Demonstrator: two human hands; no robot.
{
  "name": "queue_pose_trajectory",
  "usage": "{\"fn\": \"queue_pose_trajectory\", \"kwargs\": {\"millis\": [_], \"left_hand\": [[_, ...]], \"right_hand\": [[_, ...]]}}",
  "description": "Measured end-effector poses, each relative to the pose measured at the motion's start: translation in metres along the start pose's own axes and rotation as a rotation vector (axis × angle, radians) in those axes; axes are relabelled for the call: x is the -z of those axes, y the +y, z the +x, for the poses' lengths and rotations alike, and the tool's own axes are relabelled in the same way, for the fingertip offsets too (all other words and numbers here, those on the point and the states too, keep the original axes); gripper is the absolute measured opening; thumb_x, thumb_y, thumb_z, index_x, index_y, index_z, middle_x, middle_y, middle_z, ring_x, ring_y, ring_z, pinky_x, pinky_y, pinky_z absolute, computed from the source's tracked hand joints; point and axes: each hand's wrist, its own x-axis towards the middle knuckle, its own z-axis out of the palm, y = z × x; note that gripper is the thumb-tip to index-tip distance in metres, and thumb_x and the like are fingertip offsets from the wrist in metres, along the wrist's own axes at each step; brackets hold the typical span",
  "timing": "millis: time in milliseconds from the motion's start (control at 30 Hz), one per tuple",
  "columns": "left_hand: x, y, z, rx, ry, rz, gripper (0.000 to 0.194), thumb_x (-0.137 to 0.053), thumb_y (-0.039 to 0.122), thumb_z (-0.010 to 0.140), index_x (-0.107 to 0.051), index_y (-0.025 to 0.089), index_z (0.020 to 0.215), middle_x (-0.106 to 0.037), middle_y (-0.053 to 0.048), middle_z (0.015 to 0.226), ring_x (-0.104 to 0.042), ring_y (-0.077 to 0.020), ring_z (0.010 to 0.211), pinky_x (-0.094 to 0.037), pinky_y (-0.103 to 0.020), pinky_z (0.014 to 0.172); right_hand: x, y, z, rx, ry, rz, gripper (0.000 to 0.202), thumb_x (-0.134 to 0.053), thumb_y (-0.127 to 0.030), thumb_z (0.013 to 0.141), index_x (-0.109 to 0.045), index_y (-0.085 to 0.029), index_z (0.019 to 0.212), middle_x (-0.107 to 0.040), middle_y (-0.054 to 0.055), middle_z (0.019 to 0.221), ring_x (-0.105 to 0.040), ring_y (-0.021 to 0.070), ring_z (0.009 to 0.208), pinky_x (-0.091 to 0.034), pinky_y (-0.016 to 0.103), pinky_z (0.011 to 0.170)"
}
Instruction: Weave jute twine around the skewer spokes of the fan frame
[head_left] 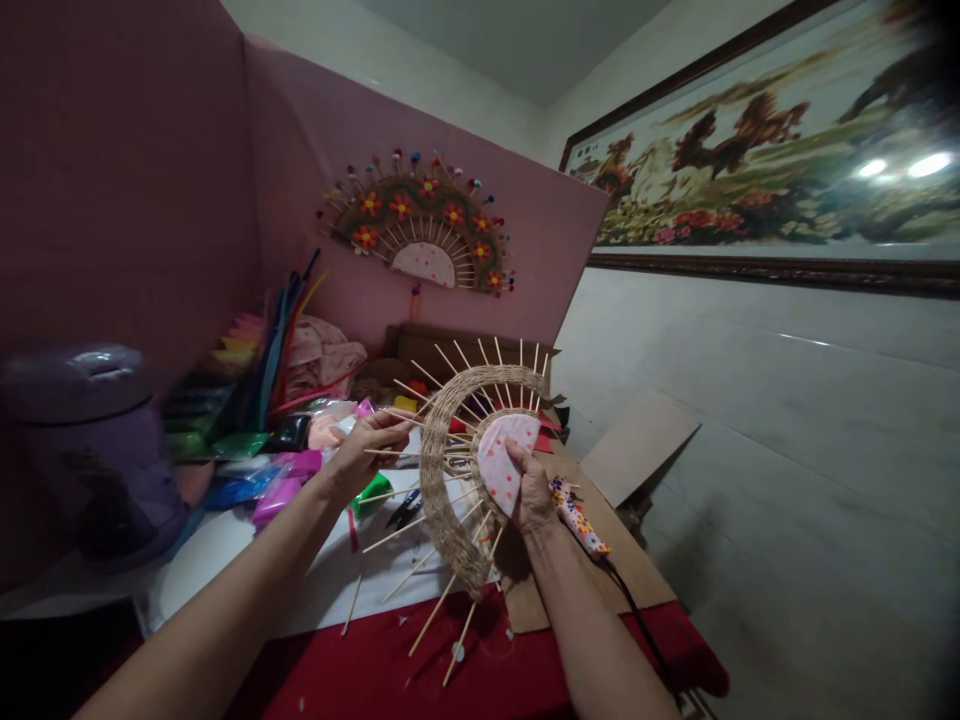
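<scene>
My right hand (pixel 531 490) grips the pink-dotted half-round centre (pixel 501 462) of a woven fan (pixel 442 480), thumb on its front. Thin wooden sticks radiate from the centre through a curved band of braided straw cord, their ends sticking out past it. At the fan's left edge, my left hand (pixel 377 440) has its fingers pinched around one stick end (pixel 407 415). The fan is held up over the table, tilted. On the pink board behind hangs a finished-looking fan (pixel 420 225) with orange-red flowers and coloured pompoms along its rim.
A flower-patterned tool with a black cord (pixel 579 518) lies on cardboard (pixel 525 590) to the right. Coloured clay packets (pixel 281 490) crowd the left, beside pipe cleaners (pixel 279 340) and a purple bin (pixel 97 460). One loose stick (pixel 352 603) lies in front, near the red cloth (pixel 337 670).
</scene>
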Motion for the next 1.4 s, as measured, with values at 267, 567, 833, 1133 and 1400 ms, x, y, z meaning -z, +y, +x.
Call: {"fn": "queue_pose_trajectory", "kwargs": {"millis": [267, 567, 833, 1133, 1400], "left_hand": [[0.005, -0.005, -0.005, 0.005, 0.061, 0.004, 0.021, -0.068, 0.027, 0.068, -0.063, 0.013, 0.083, -0.034, 0.007, 0.047, -0.025, -0.0020, 0.039, -0.015, -0.016, 0.037], [0.008, -0.001, -0.008, 0.027, 0.094, -0.021, 0.022, -0.069, 0.029, 0.068, -0.062, 0.013, 0.081, -0.033, 0.008, 0.047, -0.024, -0.0009, 0.038, -0.012, -0.016, 0.038], [0.013, -0.003, -0.008, 0.034, 0.129, 0.051, 0.023, -0.068, 0.032, 0.068, -0.058, 0.012, 0.073, -0.034, 0.007, 0.049, -0.024, -0.0008, 0.039, -0.014, -0.016, 0.039], [0.013, -0.003, -0.008, 0.017, 0.196, 0.061, 0.030, -0.071, 0.036, 0.063, -0.053, 0.012, 0.066, -0.036, 0.007, 0.049, -0.027, -0.0007, 0.038, -0.013, -0.015, 0.036], [0.011, 0.003, -0.008, -0.014, 0.244, 0.041, 0.030, -0.067, 0.037, 0.065, -0.048, 0.014, 0.059, -0.041, 0.004, 0.047, -0.033, -0.0040, 0.039, -0.018, -0.015, 0.035]], "right_hand": [[-0.001, 0.002, 0.000, -0.015, -0.049, 0.028, 0.027, -0.067, -0.023, 0.066, -0.064, -0.009, 0.090, -0.071, 0.008, 0.082, -0.067, 0.0188, 0.071, -0.055, 0.031, 0.071], [-0.001, 0.003, -0.001, -0.054, -0.067, 0.029, 0.027, -0.066, -0.026, 0.068, -0.064, -0.009, 0.089, -0.071, 0.009, 0.080, -0.067, 0.0191, 0.069, -0.055, 0.033, 0.071], [-0.001, 0.004, 0.000, -0.019, -0.060, 0.050, 0.027, -0.067, -0.024, 0.067, -0.064, -0.009, 0.089, -0.071, 0.008, 0.080, -0.067, 0.0187, 0.070, -0.054, 0.034, 0.073], [-0.001, 0.004, 0.001, -0.010, -0.051, 0.031, 0.028, -0.066, -0.026, 0.068, -0.064, -0.009, 0.090, -0.071, 0.009, 0.080, -0.067, 0.0192, 0.069, -0.054, 0.033, 0.072], [0.004, 0.006, 0.004, 0.014, -0.039, 0.019, 0.027, -0.067, -0.024, 0.067, -0.063, -0.008, 0.089, -0.071, 0.008, 0.077, -0.067, 0.0193, 0.071, -0.055, 0.032, 0.071]]}}
